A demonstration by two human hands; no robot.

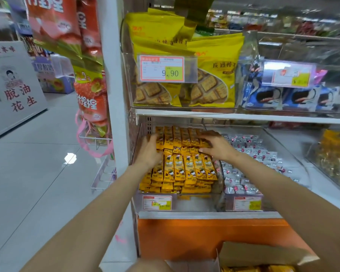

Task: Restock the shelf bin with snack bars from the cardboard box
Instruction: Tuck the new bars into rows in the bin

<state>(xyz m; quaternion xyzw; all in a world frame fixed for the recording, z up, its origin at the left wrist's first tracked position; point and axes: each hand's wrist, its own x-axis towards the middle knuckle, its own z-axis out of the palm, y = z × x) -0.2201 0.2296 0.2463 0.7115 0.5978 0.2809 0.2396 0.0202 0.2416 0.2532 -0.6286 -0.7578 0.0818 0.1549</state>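
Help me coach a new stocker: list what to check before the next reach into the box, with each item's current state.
1. Hands free: left hand and right hand lie flat on the bars, gripping none: ok.
2. Front row tidy: bars stand side by side, faces forward: ok.
3. Room left in the bin: piled high front to back: cannot tell.
4. Box open: flap folded up: ok.
5. Box stocked: yellow packs show inside: ok.
6. Candy bin free of stray bars: none visible: ok.
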